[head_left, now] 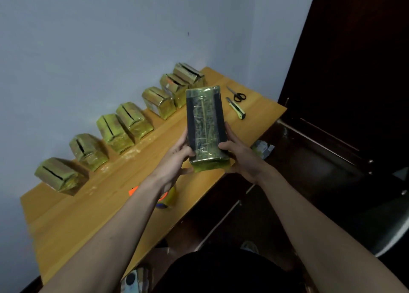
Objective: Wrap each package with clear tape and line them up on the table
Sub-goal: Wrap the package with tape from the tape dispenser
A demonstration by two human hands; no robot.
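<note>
I hold one green-yellow package [204,124] upright above the wooden table [93,206]. Its glossy face is covered in clear tape, with dark strips down both long edges. My left hand [177,157] grips its lower left side and my right hand [238,153] grips its lower right side. Several taped yellow-green packages [114,130] stand in a row along the wall side of the table, from near left to far right. A roll of tape [167,198] lies on the table under my left forearm, partly hidden, with an orange piece [132,191] beside it.
Black-handled scissors [238,94] and a green utility knife [236,109] lie near the table's far right corner. A crumpled wrapper [263,149] sits below the right edge. A dark door and a chair are at the right. Some items [135,279] lie on the floor below.
</note>
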